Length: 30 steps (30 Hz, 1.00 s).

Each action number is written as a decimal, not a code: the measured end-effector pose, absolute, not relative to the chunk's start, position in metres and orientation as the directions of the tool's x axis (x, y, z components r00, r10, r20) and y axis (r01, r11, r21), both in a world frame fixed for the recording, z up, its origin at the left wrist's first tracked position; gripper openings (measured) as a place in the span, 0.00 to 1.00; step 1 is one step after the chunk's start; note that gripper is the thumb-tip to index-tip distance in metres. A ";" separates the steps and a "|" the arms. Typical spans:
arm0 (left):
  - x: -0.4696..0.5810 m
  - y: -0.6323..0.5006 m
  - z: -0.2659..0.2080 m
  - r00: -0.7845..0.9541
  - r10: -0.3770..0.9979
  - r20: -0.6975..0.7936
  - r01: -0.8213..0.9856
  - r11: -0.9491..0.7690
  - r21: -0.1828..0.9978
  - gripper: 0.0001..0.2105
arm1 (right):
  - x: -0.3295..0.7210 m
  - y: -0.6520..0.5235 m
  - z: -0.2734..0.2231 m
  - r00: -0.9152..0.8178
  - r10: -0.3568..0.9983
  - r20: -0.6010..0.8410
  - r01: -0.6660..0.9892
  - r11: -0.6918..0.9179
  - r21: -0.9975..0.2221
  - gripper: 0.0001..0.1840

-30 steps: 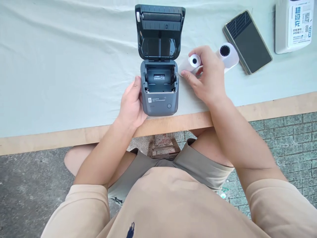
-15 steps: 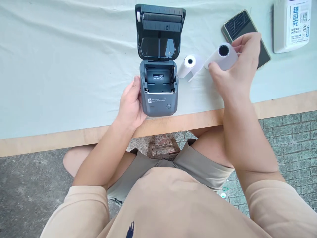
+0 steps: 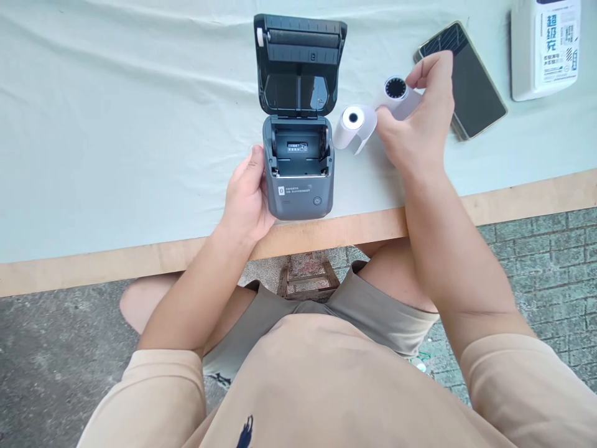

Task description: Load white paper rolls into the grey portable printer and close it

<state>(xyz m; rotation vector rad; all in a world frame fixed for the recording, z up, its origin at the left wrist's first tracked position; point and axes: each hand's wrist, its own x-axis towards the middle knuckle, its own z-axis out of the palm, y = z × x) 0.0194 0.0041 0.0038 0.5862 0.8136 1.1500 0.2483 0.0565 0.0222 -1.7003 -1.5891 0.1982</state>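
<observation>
A dark grey label printer [image 3: 298,202] stands near the table's front edge, its lid [image 3: 301,68] swung up and its paper bay showing bare inside. My left hand [image 3: 247,193] grips the printer's left side, thumb along the edge and the other fingers hidden behind it. Between the thumb and fingers of my right hand [image 3: 420,118] is a white paper roll with a black core [image 3: 389,94], a loose flap of paper trailing from it. Just left of that, beside the printer, a second white paper roll with a small core [image 3: 348,127] stands with its end partly unrolled.
A dark smartphone [image 3: 480,93] lies behind my right hand. At the far right is a white box with a printed label [image 3: 525,56]. Pale cloth [image 3: 140,137] covers the table up to its bare wooden edge [image 3: 326,235]. Below, a wooden stool [image 3: 308,280] shows between my legs.
My right hand has moved left with the black-cored paper roll, closer to the other roll and off the smartphone. The left hand and printer have hardly moved.
</observation>
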 end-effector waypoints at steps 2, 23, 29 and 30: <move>0.019 0.004 0.003 0.191 0.948 -0.255 -0.564 0.319 0.762 0.17 | 0.250 0.058 0.023 0.210 0.892 0.399 0.775 0.097 -0.625 0.21; 0.023 0.001 0.006 0.171 0.951 -0.256 -0.563 0.308 0.767 0.15 | 0.181 0.007 0.061 -0.461 0.801 0.382 0.847 0.526 -0.080 0.09; 0.020 0.001 0.009 0.272 0.935 -0.227 -0.583 0.348 0.734 0.16 | 0.185 -0.019 0.039 -0.526 0.674 0.518 0.712 0.682 -0.164 0.07; 0.020 0.001 0.011 0.294 0.932 -0.212 -0.582 0.351 0.734 0.16 | 0.185 -0.021 0.036 -0.526 0.676 0.516 0.705 0.686 -0.179 0.10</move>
